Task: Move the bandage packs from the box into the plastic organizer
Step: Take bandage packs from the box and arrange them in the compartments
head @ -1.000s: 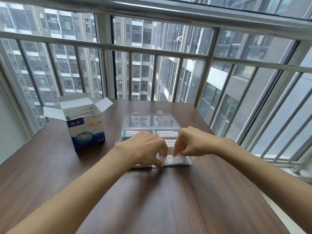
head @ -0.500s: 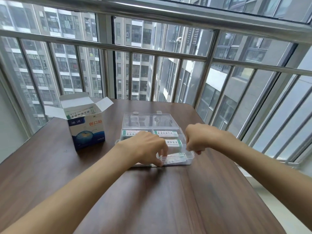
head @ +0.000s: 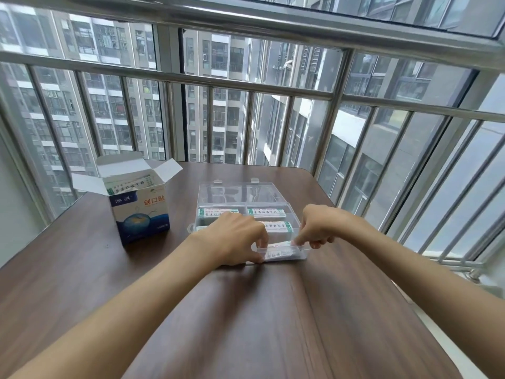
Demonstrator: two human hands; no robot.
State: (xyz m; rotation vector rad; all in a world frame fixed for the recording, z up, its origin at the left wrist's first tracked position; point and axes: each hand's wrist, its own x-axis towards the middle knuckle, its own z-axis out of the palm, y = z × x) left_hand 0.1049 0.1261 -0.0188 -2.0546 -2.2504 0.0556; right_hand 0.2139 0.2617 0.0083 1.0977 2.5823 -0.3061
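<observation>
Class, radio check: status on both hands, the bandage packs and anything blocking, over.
Left hand and right hand pinching a bandage pack in the organizer's near compartment. More packs in the box. Nothing blocking.

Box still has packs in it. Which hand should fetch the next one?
Left, probably. The box stands open on the left of the organizer, nearer the left hand. The right hand is at the organizer's right front compartment, fingers on a pack.

My left hand (head: 235,239) and right hand (head: 319,225) are bare, forearms uncovered, with no sleeves, rings or watch showing.
</observation>
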